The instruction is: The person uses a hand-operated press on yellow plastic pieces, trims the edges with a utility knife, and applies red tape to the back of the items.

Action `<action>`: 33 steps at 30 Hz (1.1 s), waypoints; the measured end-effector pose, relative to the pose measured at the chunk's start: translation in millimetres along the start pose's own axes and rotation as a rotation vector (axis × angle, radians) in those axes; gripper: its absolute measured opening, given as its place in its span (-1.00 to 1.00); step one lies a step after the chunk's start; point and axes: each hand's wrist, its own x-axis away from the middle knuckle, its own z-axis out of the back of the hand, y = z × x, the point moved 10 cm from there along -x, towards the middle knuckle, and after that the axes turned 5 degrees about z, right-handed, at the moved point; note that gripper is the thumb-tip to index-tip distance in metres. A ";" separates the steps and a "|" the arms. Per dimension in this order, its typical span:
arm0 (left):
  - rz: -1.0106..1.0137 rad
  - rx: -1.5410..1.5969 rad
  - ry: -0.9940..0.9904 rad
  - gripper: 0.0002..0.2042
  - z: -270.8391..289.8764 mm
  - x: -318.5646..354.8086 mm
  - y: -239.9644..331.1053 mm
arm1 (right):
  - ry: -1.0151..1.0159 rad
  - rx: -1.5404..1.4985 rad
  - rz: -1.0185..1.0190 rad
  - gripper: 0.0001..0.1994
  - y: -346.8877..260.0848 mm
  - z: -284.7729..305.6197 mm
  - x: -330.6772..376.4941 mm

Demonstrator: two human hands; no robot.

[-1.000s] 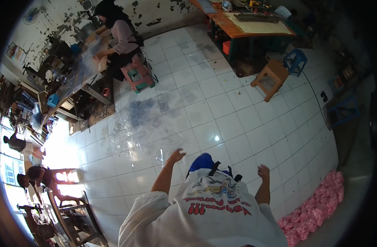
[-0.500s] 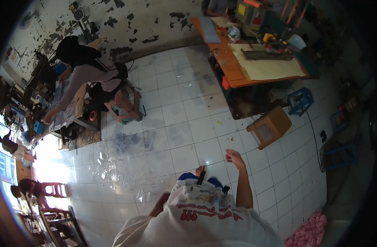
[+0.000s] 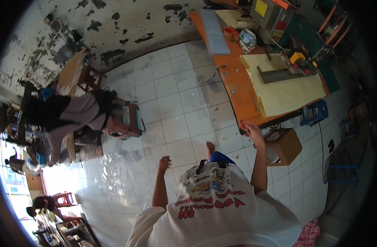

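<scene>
My left hand (image 3: pixel 165 163) hangs in the air over the tiled floor, its fingers loosely spread with nothing visible in them. In front of me on the right, my right hand (image 3: pixel 252 131) is raised beside the near corner of the orange table (image 3: pixel 234 84). Its fingers are slightly bent and apart, and no object shows in them; whether they touch the corner I cannot tell. On the table lie pale yellow sheets (image 3: pixel 293 96) with a long metal bar (image 3: pixel 279 76) across them. Close to my right forearm stands a brown plastic stool (image 3: pixel 289 146).
A blue stool (image 3: pixel 314 113) stands under the table's right end. At left, a co-worker (image 3: pixel 79 111) leans over a bench from a green-and-red stool (image 3: pixel 131 123). Clear plastic sheets (image 3: pixel 118 173) lie on the floor. Pink material (image 3: pixel 307 235) is piled at lower right, near a cable (image 3: pixel 323 156).
I have moved forward, so the table and brown stool are nearer. My left hand has come into view and my right hand now reaches the table corner in the picture. The co-worker leans further left.
</scene>
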 end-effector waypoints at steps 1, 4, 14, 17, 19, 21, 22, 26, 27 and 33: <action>0.063 0.046 -0.027 -0.63 -14.0 -4.5 -11.7 | 0.066 0.074 -0.054 -0.71 -15.9 7.4 -27.5; 0.234 -0.078 -0.091 -0.64 -59.7 -19.4 -32.1 | 0.105 0.021 0.068 -0.73 -80.2 -4.0 -119.5; -0.216 -0.565 -0.071 -0.72 -110.1 -217.4 289.8 | -0.044 0.337 0.630 -0.76 -183.9 -94.4 -273.8; -0.749 -0.596 0.180 -0.73 -131.5 -256.2 530.0 | 0.108 0.279 0.304 -0.75 -157.4 -78.2 -278.8; -1.031 -0.470 -0.050 -0.83 -200.1 -269.4 685.5 | 0.212 0.277 0.276 -0.75 -156.2 -63.0 -268.4; -1.271 -0.400 -0.237 -0.84 -291.2 -269.5 809.5 | 0.276 0.292 0.290 -0.76 -157.1 -50.0 -256.2; -1.324 -0.509 -0.322 -0.82 -337.5 -273.6 853.4 | 0.327 0.268 0.274 -0.76 -154.1 -42.7 -249.6; -1.387 -0.778 -0.438 -0.47 -500.3 -292.4 932.5 | 0.479 0.053 0.102 -0.78 -121.0 -21.0 -223.2; -1.440 -0.921 -0.367 -0.39 -527.0 -296.1 936.5 | 0.486 0.045 0.118 -0.78 -118.5 -21.3 -217.4; -1.157 -1.145 -0.435 -0.27 -611.3 -331.0 917.9 | 0.657 0.078 -0.013 -0.78 -94.4 -6.7 -176.4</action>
